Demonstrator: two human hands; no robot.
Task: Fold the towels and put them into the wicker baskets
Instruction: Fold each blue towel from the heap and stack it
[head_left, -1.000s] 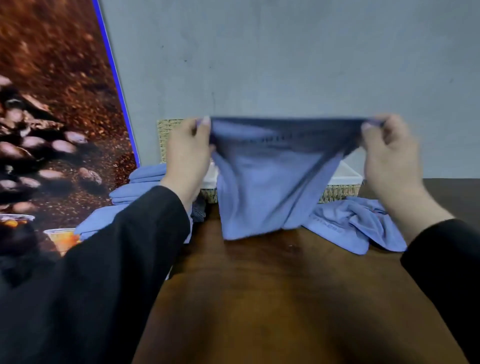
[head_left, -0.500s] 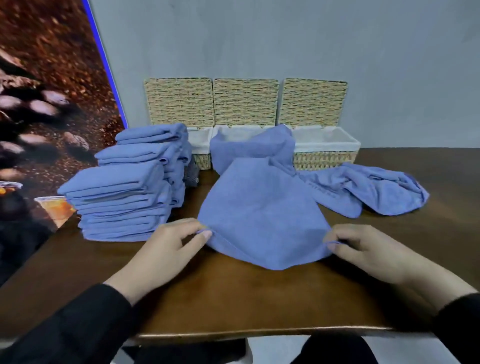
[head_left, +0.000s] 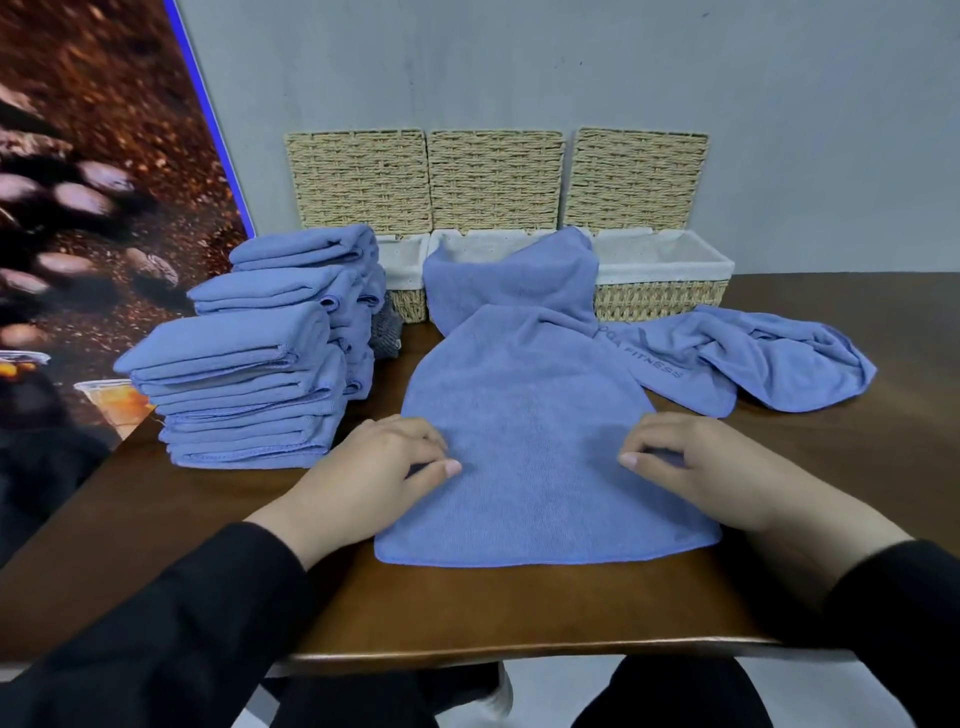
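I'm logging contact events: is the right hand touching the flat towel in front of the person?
Touching. The head view shows the right hand lying on the flat towel, its curled fingertips pressed into the cloth, no gap visible.
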